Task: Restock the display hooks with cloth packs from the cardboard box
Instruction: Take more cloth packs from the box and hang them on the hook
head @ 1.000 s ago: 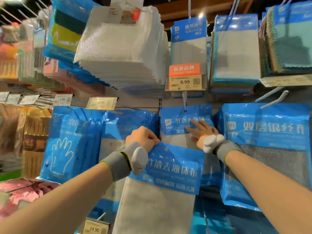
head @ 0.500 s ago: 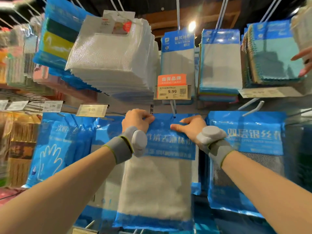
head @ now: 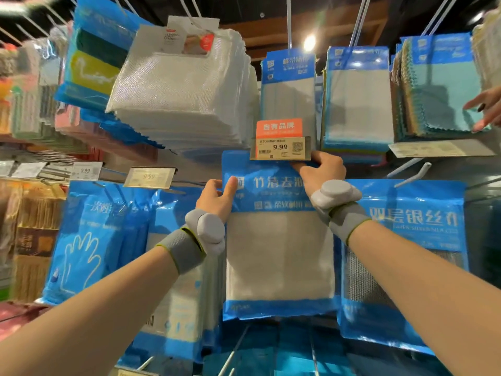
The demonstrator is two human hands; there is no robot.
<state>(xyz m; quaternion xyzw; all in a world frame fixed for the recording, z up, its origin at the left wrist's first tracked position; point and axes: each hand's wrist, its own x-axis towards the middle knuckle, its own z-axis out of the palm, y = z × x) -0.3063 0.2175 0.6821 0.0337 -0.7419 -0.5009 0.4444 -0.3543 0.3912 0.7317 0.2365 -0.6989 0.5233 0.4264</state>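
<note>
A blue cloth pack (head: 279, 256) with a grey cloth showing through its window is held upright against the display. My left hand (head: 218, 198) pinches its upper left corner, thumb on the front. My right hand (head: 322, 169) grips its top edge just under the 9.99 price tag (head: 280, 147). The hook behind the pack's top is hidden by the tag and my hand. The cardboard box is out of view.
Blue glove packs (head: 89, 245) hang at left, a blue mesh-cloth pack (head: 412, 248) at right. A thick stack of white cloths (head: 184, 96) hangs above, with grey cloth packs (head: 357, 99) beside it. Another person's hand (head: 485, 107) touches teal cloths at far right. Bare hooks (head: 412, 175) jut out.
Both hands have lifted the cloth pack from low and tilted to upright, its top now just under the price tag. My right hand moved from flat on the hung packs to its top edge.
</note>
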